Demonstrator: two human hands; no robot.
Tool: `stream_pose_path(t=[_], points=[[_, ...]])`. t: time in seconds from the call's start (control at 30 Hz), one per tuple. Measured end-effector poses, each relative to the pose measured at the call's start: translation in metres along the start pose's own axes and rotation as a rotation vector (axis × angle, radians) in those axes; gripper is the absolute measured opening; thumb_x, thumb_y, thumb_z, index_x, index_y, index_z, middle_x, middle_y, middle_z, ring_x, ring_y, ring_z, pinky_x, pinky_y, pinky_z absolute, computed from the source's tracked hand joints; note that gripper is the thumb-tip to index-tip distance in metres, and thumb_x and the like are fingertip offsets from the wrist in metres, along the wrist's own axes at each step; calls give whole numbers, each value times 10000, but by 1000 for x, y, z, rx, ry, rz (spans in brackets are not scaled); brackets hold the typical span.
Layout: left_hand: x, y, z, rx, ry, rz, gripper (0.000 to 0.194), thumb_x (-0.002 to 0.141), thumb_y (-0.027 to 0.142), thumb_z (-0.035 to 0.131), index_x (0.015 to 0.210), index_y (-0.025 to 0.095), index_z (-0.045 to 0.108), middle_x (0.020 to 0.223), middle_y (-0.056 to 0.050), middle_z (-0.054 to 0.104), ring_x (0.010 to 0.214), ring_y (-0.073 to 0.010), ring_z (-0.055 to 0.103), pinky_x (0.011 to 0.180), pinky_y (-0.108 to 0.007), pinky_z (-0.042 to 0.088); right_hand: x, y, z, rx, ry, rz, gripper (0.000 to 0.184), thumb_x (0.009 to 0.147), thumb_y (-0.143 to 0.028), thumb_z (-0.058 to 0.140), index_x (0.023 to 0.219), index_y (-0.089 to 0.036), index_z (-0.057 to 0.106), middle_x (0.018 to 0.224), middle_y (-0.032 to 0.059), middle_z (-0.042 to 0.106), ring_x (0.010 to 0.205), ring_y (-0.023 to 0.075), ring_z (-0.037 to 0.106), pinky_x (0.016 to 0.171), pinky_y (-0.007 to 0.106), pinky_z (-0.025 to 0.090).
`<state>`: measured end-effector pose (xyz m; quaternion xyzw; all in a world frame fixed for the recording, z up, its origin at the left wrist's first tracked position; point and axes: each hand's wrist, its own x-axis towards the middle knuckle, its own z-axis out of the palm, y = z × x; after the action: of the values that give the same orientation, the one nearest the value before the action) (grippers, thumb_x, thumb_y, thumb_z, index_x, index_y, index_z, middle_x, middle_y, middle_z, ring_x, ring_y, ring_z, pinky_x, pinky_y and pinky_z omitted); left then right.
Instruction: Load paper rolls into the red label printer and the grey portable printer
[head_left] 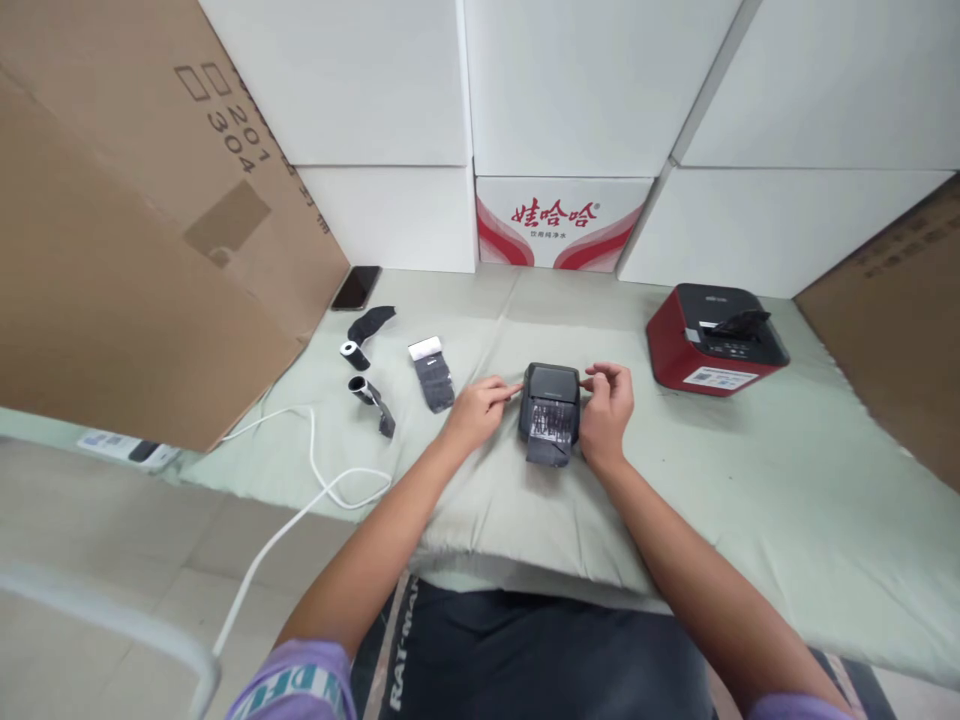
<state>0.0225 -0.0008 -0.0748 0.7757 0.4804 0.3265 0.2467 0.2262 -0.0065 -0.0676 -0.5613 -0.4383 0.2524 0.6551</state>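
A small black portable label printer (553, 384) lies on the cloth-covered table in front of me. From its near edge sticks out a dark strip (550, 455) with pale marks. My left hand (478, 412) has its fingers mostly curled, the index fingertip against the printer's left side. Against the right side rests my right hand (607, 410), its fingers bent and closed in at the edge. Between them the two hands hold the printer. What the right fingertips press on is partly hidden.
Left of my hands lie a partly unrolled label roll (433, 375), two small black rolls (352, 354) with loose strips, a phone (356, 288) and a white cable (330, 487). A red-and-black printer (712, 340) stands right. White boxes (562, 90) wall the back; cardboard (135, 220) flanks the left.
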Motion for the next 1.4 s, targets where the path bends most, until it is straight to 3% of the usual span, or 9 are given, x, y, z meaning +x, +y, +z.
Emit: stream_pose_path(t=[0.2, 0.43, 0.63, 0.87, 1.0, 1.13, 1.23, 1.4], points=[[3, -5, -1, -82, -35, -12, 548, 834, -11, 435, 1189, 253, 758, 1021, -41, 721, 925, -153, 658, 884, -284, 522, 0, -14, -6, -39, 8, -83, 174, 954, -373, 434, 1003, -235, 529, 982, 19, 615, 740, 159, 656, 793, 353, 501], [4, -8, -2, -138, -24, -14, 542, 812, -22, 438, 1155, 231, 773, 1035, -45, 723, 956, -159, 664, 894, -290, 517, 7, -11, -7, 17, -4, -96, 200, 961, -377, 427, 999, -225, 553, 1071, 40, 652, 811, 176, 708, 875, 380, 506], [4, -8, -2, -146, -22, -20, 522, 816, -14, 443, 1139, 222, 779, 1026, -46, 727, 939, -158, 665, 888, -292, 518, 24, -1, -7, 100, -176, -27, 248, 945, -424, 486, 1043, -220, 588, 1195, 83, 676, 1061, 217, 706, 901, 389, 535], [6, -7, -2, -129, -30, -27, 506, 826, 0, 448, 1123, 233, 784, 1017, -43, 728, 934, -159, 668, 866, -286, 517, 34, 0, -12, 12, -294, -61, 266, 935, -422, 499, 953, -221, 672, 1149, 82, 714, 1143, 244, 659, 957, 433, 516], [8, -6, -3, -120, -21, -40, 486, 828, 1, 456, 1106, 222, 788, 991, -43, 726, 912, -157, 669, 849, -282, 523, 35, -6, -15, -222, -361, -215, 236, 915, -344, 509, 901, -230, 715, 1228, 104, 664, 1211, 269, 582, 1028, 485, 468], [10, -5, -4, -118, -2, -36, 466, 830, 2, 459, 1078, 210, 794, 977, -45, 725, 900, -156, 667, 846, -284, 521, 34, -13, -17, -640, -497, -345, 227, 858, -274, 563, 901, -244, 784, 1473, 96, 499, 1407, 356, 329, 1137, 590, 328], [11, -5, -4, -127, 2, -26, 452, 837, 13, 461, 1070, 207, 796, 977, -46, 723, 887, -153, 665, 827, -279, 517, 39, -18, -16, -808, -592, -272, 267, 818, -253, 609, 998, -262, 807, 1532, 88, 448, 1411, 418, 264, 1090, 638, 345], [11, -7, -3, -120, 9, -12, 449, 845, 26, 461, 1080, 216, 793, 954, -40, 717, 880, -150, 661, 822, -275, 519, 55, -38, -1, -1038, -774, -176, 308, 739, -251, 719, 1032, -285, 805, 1389, 149, 538, 1294, 462, 340, 976, 627, 400]])
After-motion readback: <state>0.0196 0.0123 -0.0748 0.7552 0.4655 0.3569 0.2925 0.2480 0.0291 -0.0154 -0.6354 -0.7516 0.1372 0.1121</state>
